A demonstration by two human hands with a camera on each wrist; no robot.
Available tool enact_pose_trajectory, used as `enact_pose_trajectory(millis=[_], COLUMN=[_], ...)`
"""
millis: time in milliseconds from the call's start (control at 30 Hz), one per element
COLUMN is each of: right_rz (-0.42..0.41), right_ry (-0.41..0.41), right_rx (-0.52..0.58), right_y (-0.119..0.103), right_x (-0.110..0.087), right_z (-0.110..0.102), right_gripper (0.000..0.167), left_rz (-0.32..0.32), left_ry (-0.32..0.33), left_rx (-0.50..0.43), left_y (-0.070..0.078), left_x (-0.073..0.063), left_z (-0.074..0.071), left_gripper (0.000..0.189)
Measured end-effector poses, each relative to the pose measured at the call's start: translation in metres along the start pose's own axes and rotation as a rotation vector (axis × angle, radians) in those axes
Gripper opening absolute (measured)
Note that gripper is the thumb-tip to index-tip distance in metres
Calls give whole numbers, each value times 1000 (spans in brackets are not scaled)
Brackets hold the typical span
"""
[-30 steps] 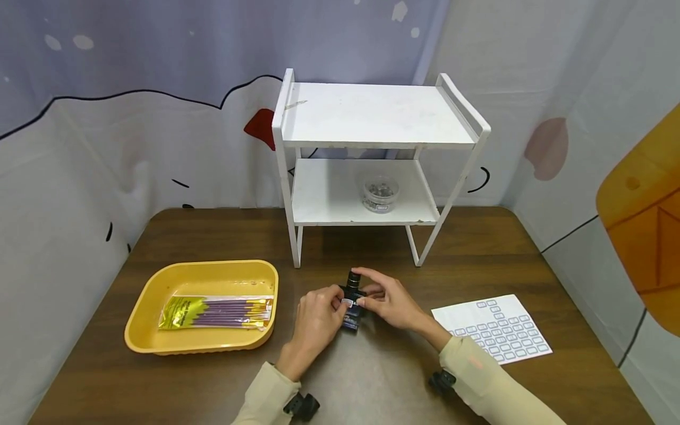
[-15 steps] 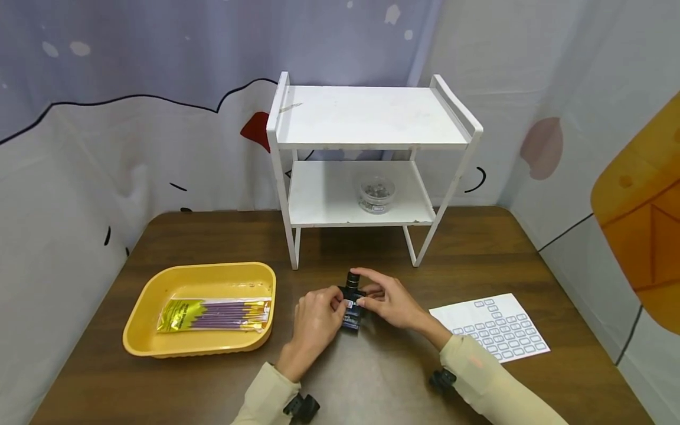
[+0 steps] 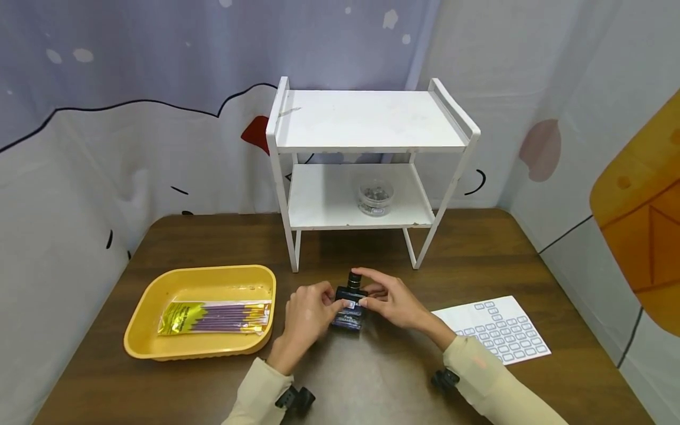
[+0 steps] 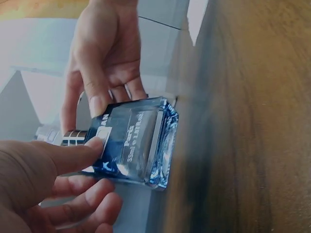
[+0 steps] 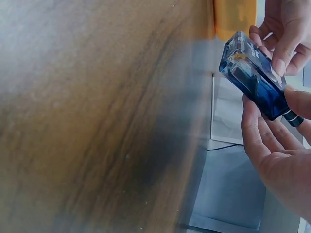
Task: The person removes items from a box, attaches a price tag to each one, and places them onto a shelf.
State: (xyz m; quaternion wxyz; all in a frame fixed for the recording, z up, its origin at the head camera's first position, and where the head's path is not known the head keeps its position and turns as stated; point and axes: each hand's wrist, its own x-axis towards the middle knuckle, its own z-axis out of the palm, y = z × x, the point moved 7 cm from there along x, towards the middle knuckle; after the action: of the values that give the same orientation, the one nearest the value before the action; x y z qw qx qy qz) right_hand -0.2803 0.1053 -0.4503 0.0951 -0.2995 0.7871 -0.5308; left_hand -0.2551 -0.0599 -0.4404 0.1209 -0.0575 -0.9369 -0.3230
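Observation:
A blue glass perfume bottle (image 4: 141, 141) with a black cap (image 3: 355, 280) and a small white sticker (image 4: 103, 136) on its front is between both hands. My right hand (image 3: 395, 301) holds it by its shoulder, thumb on the front and index finger at the cap. From the other side, my left hand (image 3: 308, 313) presses its outstretched thumb on the sticker. The other left fingers (image 4: 92, 204) hang loosely curled beside the bottle's edge. In the right wrist view the bottle (image 5: 252, 77) is tilted, and right fingers (image 5: 277, 136) support it from behind.
A yellow tray (image 3: 143, 348) with a packet of purple-handled brushes (image 3: 223, 317) lies at the left. Behind stands a white two-tier shelf (image 3: 366, 121) with a clear tub (image 3: 375, 198) on its lower tier. A sheet of blue-bordered labels (image 3: 496, 327) lies right, partly under the right forearm.
The left hand has shifted left, its fingers moving off the bottle while the thumb stays on the sticker. More of the bottle's front shows. The right hand keeps its grip.

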Motion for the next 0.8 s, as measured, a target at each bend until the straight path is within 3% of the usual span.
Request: enact_pose_trajectory(millis=[233,333,433,533,667,800], right_rz=[-16,-21,-25,-37,-57,-54], right_ry=[-7,-3,6,20,27,18], right_rx=[-7,-5,-7,-20,-35,-28], right_y=[-3,-4,-5,-6,-8,-8], right_x=[-1,-2,-2,-2,-1,-1], right_z=[-3,-4,-7,-9,-10,-9], right_gripper=[59,59,58,58,57,57], left_rz=[35,118,244,379,521,555], left_ry=[-82,-87,-65,14,208,354], left_rx=[-160,-224,-258,-281,-310,-326], left_y=[-3,2,8,14,14,4], left_x=[5,10,15,20,29,42], left_z=[-8,-21,-41,-67,-103,-127], left_gripper=[14,12,14,18,34,54])
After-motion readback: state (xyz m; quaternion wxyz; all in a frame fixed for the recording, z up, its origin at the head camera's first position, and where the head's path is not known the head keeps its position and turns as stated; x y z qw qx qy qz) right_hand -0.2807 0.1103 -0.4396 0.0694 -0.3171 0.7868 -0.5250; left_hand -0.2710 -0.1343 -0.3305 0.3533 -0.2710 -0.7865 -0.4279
